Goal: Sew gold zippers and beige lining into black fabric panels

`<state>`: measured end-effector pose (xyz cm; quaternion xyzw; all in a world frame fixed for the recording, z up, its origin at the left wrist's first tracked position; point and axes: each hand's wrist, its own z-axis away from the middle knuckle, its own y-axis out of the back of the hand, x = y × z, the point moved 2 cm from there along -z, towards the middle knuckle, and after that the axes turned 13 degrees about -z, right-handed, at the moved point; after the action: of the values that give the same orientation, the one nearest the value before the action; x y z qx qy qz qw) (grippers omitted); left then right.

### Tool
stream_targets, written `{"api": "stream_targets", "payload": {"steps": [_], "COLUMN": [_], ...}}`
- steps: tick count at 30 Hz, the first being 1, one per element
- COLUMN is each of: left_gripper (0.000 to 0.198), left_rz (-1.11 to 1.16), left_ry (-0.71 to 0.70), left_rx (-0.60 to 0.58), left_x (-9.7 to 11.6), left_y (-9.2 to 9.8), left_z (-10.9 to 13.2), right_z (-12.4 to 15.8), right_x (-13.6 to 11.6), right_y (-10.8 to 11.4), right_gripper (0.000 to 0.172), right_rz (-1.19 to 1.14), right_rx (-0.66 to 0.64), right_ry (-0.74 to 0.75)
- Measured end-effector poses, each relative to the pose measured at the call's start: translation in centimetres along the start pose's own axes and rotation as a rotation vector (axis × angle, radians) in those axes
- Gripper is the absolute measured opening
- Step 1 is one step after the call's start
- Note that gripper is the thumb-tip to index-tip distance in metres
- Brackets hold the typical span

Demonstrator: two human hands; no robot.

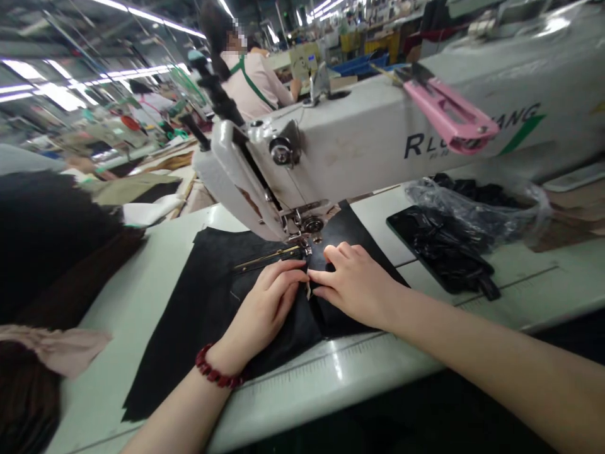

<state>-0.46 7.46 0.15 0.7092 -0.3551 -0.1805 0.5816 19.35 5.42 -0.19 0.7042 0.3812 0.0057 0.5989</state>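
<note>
1. Your left hand [267,309] lies on the black panel [198,334] with the fingers bent. Its fingertips are just beside your right hand [352,284]. On this wrist you wear a red bead bracelet [217,367].
2. Your right hand also lies on the panel, with fingers curved downward. Both hands are in contact with the panel, but I cannot tell if they pinch it or only press on it.
3. The panel lies on the pale green table [108,403], and its far part reaches under the presser foot [302,224] of the white sewing machine [359,139].
4. A zipper with brass teeth [267,256] lies on the panel, between your left hand and the presser foot.
5. On your right side, black pieces [439,249] lie on the table, near a clear plastic bag [477,205].
6. Beyond the machine, a co-worker [250,82] in a pink top with green straps is at work.
</note>
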Motion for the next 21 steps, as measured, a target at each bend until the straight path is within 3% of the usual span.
{"api": "stream_targets", "payload": {"steps": [11, 21], "left_gripper": [0.02, 0.02], "left_rz": [-0.019, -0.027], "left_ry": [-0.01, -0.024], "left_rx": [-0.043, -0.03], "left_x": [0.0, 0.1], "left_y": [0.0, -0.1], "left_z": [-0.3, -0.2], "right_z": [1.4, 1.7], "right_x": [1.2, 1.1], "right_y": [0.9, -0.2], "right_gripper": [0.03, 0.035], "right_rz": [-0.328, -0.204], "right_rx": [0.028, -0.027], "right_ry": [0.027, 0.068]}}
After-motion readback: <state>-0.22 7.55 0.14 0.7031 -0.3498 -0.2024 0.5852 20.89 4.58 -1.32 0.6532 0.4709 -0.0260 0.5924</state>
